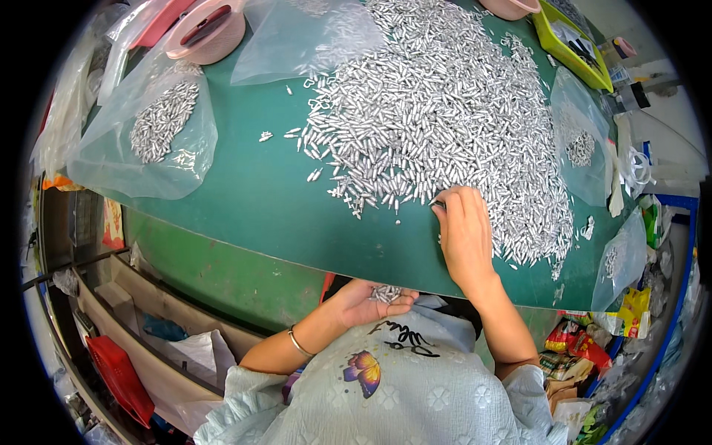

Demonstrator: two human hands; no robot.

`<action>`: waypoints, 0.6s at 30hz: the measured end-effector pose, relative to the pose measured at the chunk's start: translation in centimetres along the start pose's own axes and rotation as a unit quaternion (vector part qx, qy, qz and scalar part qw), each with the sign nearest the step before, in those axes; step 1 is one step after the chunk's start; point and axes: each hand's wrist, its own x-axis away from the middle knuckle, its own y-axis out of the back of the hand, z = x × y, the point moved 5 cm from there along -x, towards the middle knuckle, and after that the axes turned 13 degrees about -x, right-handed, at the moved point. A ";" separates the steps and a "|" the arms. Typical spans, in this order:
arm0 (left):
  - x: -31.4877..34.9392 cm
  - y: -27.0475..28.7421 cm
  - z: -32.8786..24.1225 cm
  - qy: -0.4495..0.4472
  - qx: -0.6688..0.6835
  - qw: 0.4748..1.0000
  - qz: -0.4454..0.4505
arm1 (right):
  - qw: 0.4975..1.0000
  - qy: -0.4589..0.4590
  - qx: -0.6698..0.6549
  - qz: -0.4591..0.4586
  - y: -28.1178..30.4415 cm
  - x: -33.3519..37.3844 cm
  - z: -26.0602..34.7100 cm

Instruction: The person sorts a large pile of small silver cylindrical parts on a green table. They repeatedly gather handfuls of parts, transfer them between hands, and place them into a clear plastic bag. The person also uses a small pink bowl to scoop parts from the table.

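A large heap of small silver bullet-shaped pieces [437, 111] spreads over the green tabletop [252, 215]. My left hand [354, 305] is cupped palm up just below the table's near edge and holds several silver pieces [386, 294]. At the heap's near edge, my right hand [466, 237] has its thumb and fingers drawn together among the pieces. Whatever lies between those fingertips is too small to make out. A few loose pieces [314, 176] are scattered left of the heap.
Clear plastic bags with silver pieces lie left [96, 156] and right [575, 96]; another bag [274, 52] is at the back. A pink bowl [236, 37] stands far left, a yellow-green tray [547, 30] far right. Below are a shelf unit [170, 356] and a blue rack [678, 311].
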 end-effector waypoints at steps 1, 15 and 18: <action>0.0 -0.1 0.0 -0.001 0.004 1.000 0.004 | 1.000 -0.006 0.019 0.009 -0.2 0.0 0.1; 0.2 -0.9 -0.5 -0.009 -0.024 0.999 0.026 | 0.985 0.010 0.004 0.174 0.3 -0.8 1.2; 0.8 -1.3 -0.5 0.009 -0.074 0.996 -0.043 | 0.968 0.061 -0.108 0.217 -0.1 1.9 4.1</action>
